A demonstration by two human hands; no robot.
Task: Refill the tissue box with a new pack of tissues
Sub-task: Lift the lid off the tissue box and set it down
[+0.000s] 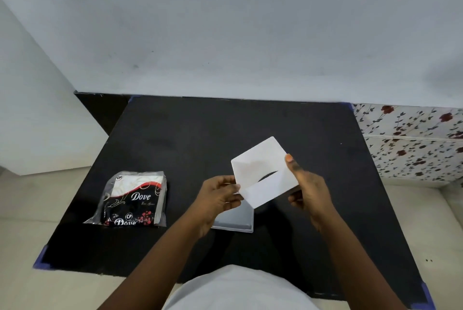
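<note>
I have both hands [265, 199] grasping the lifted lid [263, 174]; left of it, the tissue pack [132, 199] lies unopened.

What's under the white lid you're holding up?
Under the white lid, the open tray of the tissue box sits on the black table. The lid and left hand hide most of its inside.

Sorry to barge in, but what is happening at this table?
A person holds the white slotted lid of a tissue box in the air, left hand on one edge, right hand on the other. The open box base sits on the black table below. The sealed tissue pack lies to the left, untouched.
</note>
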